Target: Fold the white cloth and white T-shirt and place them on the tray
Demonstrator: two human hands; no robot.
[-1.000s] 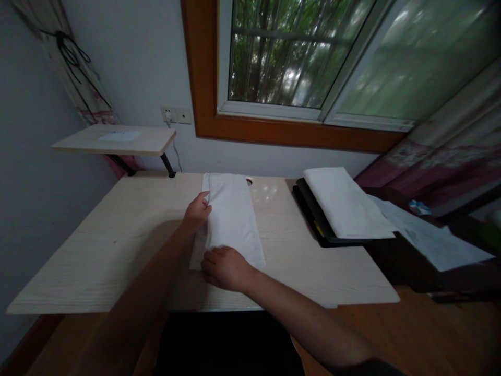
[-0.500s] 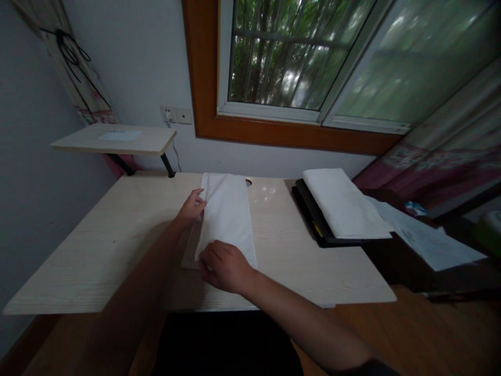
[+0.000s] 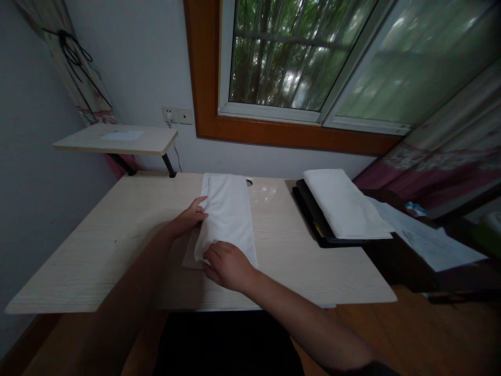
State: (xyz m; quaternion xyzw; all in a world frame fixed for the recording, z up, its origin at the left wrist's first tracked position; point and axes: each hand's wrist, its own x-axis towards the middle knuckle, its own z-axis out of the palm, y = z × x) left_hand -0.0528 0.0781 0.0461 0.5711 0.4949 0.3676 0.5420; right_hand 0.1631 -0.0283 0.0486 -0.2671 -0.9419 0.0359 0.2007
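A white cloth (image 3: 230, 209) lies folded lengthwise on the desk in front of me, its upper layer turned over toward the right. A strip of the lower layer shows at the lower left. My left hand (image 3: 191, 215) holds the left folded edge about midway along, thumb and forefinger at the fabric. At the near left corner of the upper layer, my right hand (image 3: 227, 265) pinches the cloth; its fingertips are partly hidden under the knuckles.
The pale wooden desk (image 3: 113, 240) carries a raised shelf (image 3: 117, 143) at the back left. Another folded white cloth (image 3: 346, 206) rests on a black folder-like object (image 3: 313, 222) at the right. Beyond the desk's right edge lie papers (image 3: 426, 235). A window (image 3: 289, 62) is behind.
My left hand has slid slightly toward me along the folded edge. My right hand has shifted a little to the right, still at the near corner.
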